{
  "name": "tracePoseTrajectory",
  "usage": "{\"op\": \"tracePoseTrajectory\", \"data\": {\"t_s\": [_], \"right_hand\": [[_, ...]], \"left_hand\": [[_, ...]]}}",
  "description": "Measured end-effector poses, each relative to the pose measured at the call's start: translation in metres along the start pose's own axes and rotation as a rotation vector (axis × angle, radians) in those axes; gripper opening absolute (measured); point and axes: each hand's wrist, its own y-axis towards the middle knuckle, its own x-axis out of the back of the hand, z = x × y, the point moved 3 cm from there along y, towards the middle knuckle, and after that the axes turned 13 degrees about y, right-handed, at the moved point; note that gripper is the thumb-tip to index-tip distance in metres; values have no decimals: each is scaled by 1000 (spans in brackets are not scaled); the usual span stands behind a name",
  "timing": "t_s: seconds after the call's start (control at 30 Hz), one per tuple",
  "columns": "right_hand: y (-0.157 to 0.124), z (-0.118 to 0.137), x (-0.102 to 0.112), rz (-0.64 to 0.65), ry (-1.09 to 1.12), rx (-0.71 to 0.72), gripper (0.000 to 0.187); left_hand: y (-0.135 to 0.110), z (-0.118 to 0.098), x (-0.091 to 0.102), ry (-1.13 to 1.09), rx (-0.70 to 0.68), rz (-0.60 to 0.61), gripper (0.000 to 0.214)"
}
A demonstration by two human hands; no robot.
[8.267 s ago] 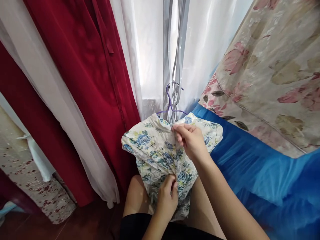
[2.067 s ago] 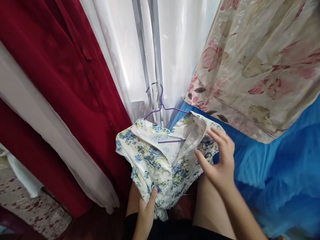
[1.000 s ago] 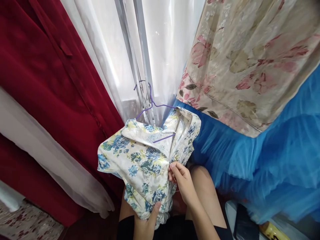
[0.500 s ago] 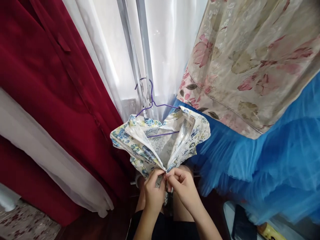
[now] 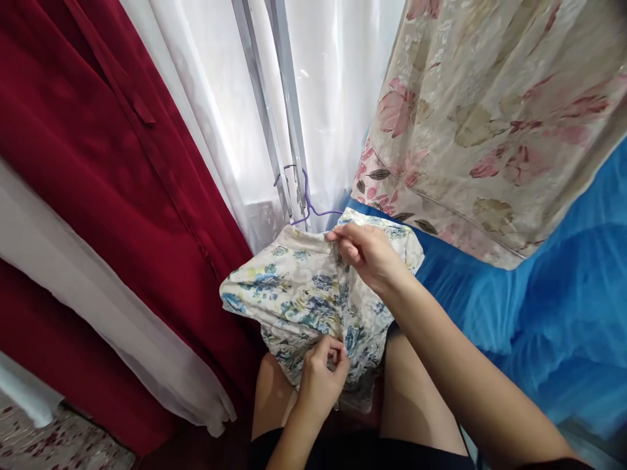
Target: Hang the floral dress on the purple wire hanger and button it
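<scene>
A white garment with a blue and yellow floral print (image 5: 304, 281) hangs on a purple hanger (image 5: 309, 196), its long zipper seam facing me and now closed up to the neckline. At the top of that seam, my right hand (image 5: 362, 251) is closed in a pinch on the zipper pull, which the fingers hide. Lower down, my left hand (image 5: 326, 369) pinches the cloth beside the seam. The garment's bottom part hangs between my knees.
Grey metal uprights (image 5: 287, 85) carry the hanger before a white curtain (image 5: 328, 98). Dark red cloth (image 5: 147, 215) hangs at left. On the right hang a beige floral cloth (image 5: 470, 143) and blue tulle (image 5: 514, 326).
My right hand has moved up the seam from beside my left hand to the neckline, and the open zipper has closed. My left hand has shifted slightly down and right, still pinching.
</scene>
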Motion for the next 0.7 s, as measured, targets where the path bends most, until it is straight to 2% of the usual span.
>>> {"op": "tracePoseTrajectory", "data": {"t_s": [0.1,0.13,0.2,0.27,0.3,0.33,0.4,0.47,0.53,0.63,0.7], "right_hand": [[-6,-7,-7,35,-41,-14,24],[-11,-11,-7,37,-68,-20,22],[-21,-16,-6,26,-123,-7,21],[-29,-14,-6,23,-173,46,20],[-33,-12,-6,30,-193,73,21],[-36,-8,-7,41,-209,94,21],[-39,0,-7,58,-231,121,22],[-39,3,-6,55,-250,135,24],[-36,-1,0,32,-274,149,25],[-31,-22,12,7,-330,96,25],[-32,-37,19,14,-344,33,26]], "left_hand": [[10,6,16,21,-50,71,10],[18,5,26,24,-66,54,10],[40,-4,51,4,-84,-88,9],[68,-20,80,-42,-100,-287,18],[83,-30,91,-69,-127,-315,28],[97,-41,101,-60,-175,-312,35],[120,-64,114,42,-304,-294,26],[132,-83,119,129,-396,-290,16],[136,-95,123,144,-424,-320,12],[138,-96,137,95,-370,-463,12],[143,-77,155,37,-276,-613,14]]}}
